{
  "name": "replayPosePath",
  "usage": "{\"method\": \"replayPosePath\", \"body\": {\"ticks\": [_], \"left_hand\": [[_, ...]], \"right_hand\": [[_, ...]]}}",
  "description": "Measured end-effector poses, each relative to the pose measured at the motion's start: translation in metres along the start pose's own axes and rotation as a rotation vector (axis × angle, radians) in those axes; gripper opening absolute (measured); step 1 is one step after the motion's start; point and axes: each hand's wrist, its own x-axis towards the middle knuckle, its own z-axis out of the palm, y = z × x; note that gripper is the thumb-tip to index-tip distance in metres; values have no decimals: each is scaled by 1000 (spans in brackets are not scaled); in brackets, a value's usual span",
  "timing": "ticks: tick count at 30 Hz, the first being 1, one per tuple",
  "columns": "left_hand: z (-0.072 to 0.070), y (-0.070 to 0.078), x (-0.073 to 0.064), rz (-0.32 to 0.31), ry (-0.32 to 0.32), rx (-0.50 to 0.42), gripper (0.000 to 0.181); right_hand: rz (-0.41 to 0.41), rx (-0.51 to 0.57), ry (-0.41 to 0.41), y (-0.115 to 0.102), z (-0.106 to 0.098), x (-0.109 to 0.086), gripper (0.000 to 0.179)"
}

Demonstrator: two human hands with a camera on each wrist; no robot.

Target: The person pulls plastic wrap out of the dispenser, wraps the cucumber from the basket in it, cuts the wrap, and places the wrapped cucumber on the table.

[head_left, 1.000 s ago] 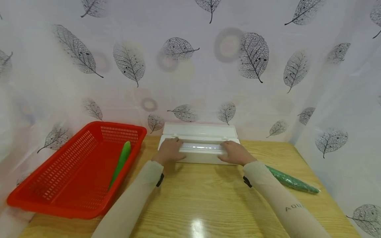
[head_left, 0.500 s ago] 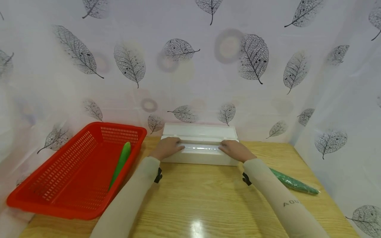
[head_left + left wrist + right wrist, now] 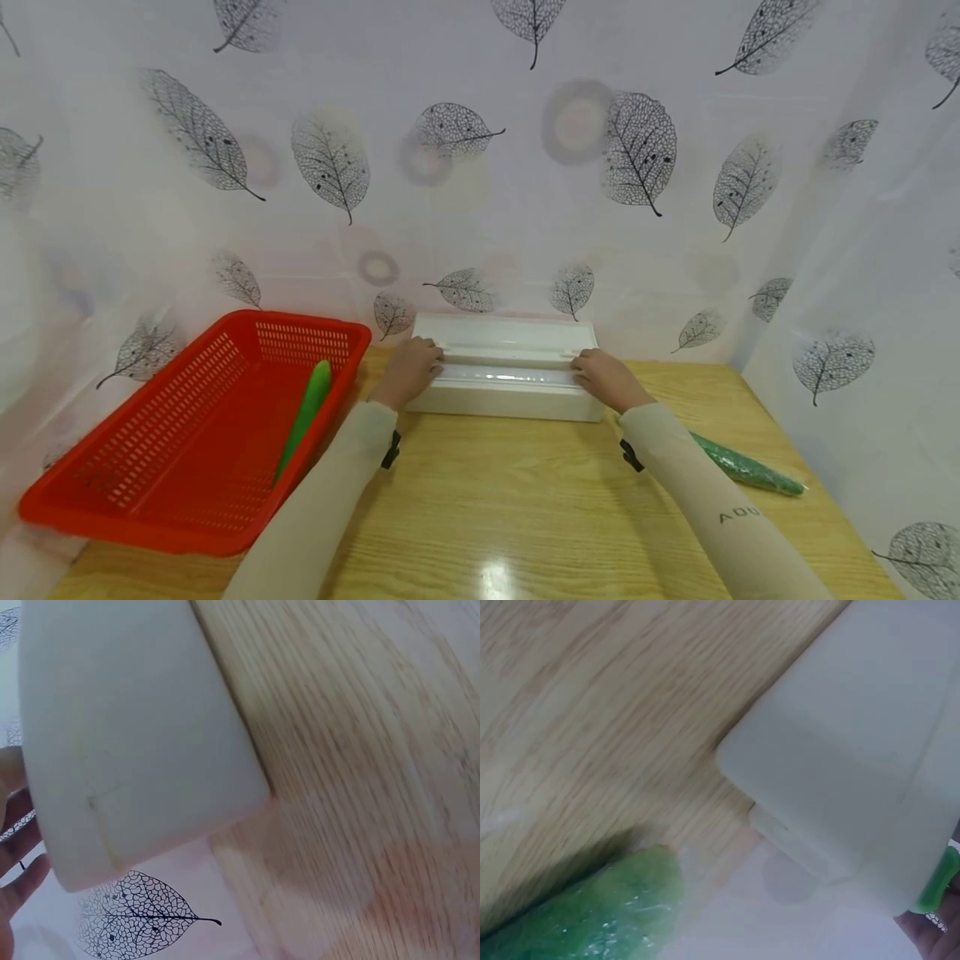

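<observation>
A white cling film dispenser box [image 3: 506,403] lies at the table's far edge, its lid [image 3: 506,332] raised toward the curtain. Inside it a shiny roll of clear film [image 3: 506,375] shows. My left hand [image 3: 408,371] is at the box's left end, fingertips and thumb over the opening. At the opposite end my right hand [image 3: 609,381] sits likewise, fingertips at the inner edge. The left wrist view shows spread fingers [image 3: 19,832] behind the box. A small green part [image 3: 937,881] shows by the right fingers. Whether either hand pinches the film I cannot tell.
A red plastic basket [image 3: 180,543] stands on the left with a green cucumber [image 3: 306,417] in it. To the right, partly behind my sleeve, lies a film-wrapped cucumber [image 3: 750,468]. A leaf-print curtain [image 3: 480,208] hangs behind the wooden table [image 3: 495,500].
Both hands came inward along the opening, then moved apart to the box's two ends. The box, basket and cucumbers have stayed in place.
</observation>
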Motion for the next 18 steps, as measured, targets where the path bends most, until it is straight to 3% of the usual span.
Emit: {"method": "replayPosePath", "body": {"ticks": [6, 13, 18], "left_hand": [[1, 3, -3, -2, 93, 95, 7], [2, 5, -4, -49, 101, 136, 10], [1, 6, -4, -63, 112, 154, 11]], "right_hand": [[-11, -84, 97, 2, 6, -2, 6], [-22, -141, 195, 0, 6, -3, 5], [-22, -192, 215, -2, 2, -3, 4]]}}
